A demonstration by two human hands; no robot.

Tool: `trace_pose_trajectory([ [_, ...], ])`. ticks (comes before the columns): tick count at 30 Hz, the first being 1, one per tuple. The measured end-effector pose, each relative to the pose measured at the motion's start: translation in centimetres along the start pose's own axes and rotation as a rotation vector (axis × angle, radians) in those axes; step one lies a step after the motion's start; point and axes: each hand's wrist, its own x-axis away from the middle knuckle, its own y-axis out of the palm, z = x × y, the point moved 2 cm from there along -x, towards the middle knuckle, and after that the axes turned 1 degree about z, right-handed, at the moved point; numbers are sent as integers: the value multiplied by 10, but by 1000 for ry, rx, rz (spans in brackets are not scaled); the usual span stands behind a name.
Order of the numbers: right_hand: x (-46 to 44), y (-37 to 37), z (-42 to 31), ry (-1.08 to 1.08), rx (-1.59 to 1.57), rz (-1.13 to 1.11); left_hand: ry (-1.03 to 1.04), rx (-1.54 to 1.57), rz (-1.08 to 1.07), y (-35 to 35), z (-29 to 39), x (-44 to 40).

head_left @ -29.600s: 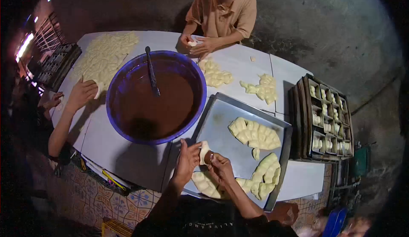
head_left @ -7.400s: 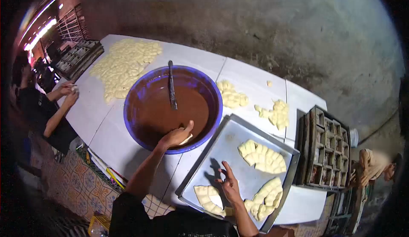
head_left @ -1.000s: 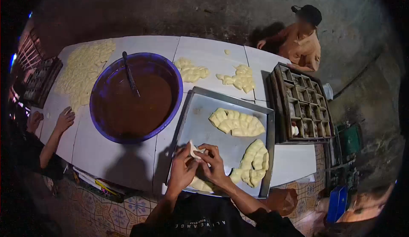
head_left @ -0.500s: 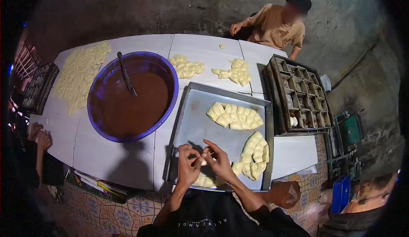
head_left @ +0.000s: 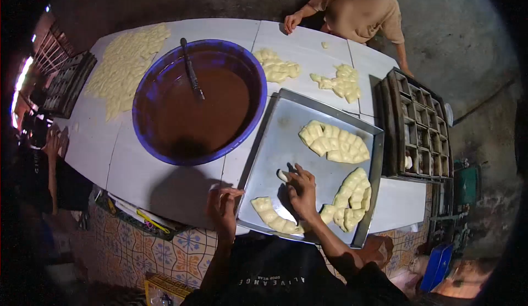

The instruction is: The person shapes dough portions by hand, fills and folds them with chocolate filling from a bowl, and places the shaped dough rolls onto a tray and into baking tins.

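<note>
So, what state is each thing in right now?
Right hand: over the tray, beside a small dough piece; grip unclear
Left hand: fingers parted, near the tray's left edge
Tray: partly covered
Dough clusters: pale, pieces packed together
Blue basin: part-filled with brown paste
Utensil: leaning in the basin
Moulds: stacked

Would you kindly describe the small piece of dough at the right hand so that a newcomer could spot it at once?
On the white table, right of the purple basin, sits a large metal tray. Inside it, left of centre, a small pale piece of dough is at the right hand. Unlike the bigger dough clusters, it is a single piece, apart from them.
</note>
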Motion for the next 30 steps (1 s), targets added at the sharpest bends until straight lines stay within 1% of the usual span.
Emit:
trace_pose_trajectory([
  [1,7,4,-3,-37,-118,62,11,1,-10,-5,-6,3],
  [2,15,10,-8,-74,-174,-24,23,5,-24,-8,-14,7],
  [3,19,20,-17,-85,-106,-166,28,3,-25,-7,-24,12],
  [4,24,30,-29,-93,-34,-300,-39,122,-22,-4,-34,16],
  [5,29,35,-43,-171,129,-308,-105,243,-26,0,-42,21],
  [6,34,39,-54,-250,295,-311,-91,248,-40,6,-40,22],
  [7,44,56,-41,-313,297,-279,-95,300,-77,14,-36,20],
  [8,47,63,-32,-328,161,-316,-99,350,-112,19,-33,19],
  [10,41,45,-43,-3,-338,-467,-159,305,-212,23,-36,19],
  [11,38,35,-43,-53,-342,-388,-162,416,-262,26,-35,18],
  [12,30,10,-57,18,-367,-389,-166,528,-310,29,-34,18],
  [13,24,-8,-65,41,-406,-343,-185,541,-457,32,-47,19],
  [14,22,-18,-67,70,-446,-302,-260,601,-645,36,-41,18],
  [16,18,-30,-64,29,-582,-169,-485,598,-938,48,-65,33],
  [18,18,-39,-62,119,-597,-154,-485,375,-1057,70,-78,53],
  [19,13,-50,-66,-30,-525,-100,-186,192,-1047,82,-82,56],
  [20,12,-56,-60,9,-552,-69,-307,126,-991,90,-86,61],
  [22,12,-85,-52,6,-542,104,-266,7,-1012,105,-93,54],
  [23,8,-106,-56,-50,-540,337,-222,75,-919,104,-84,53],
  [24,5,-126,-60,-103,-538,569,-213,82,-906,101,-80,52],
  [26,8,-154,-50,-18,-693,873,-369,422,-694,83,-76,46],
  [27,9,-157,-40,-137,-662,935,-378,518,-649,74,-68,42],
  [28,11,-148,-33,-134,-664,930,-349,582,-559,72,-64,41],
  [30,8,-113,-19,-28,-90,300,-373,727,-492,72,-50,40],
])
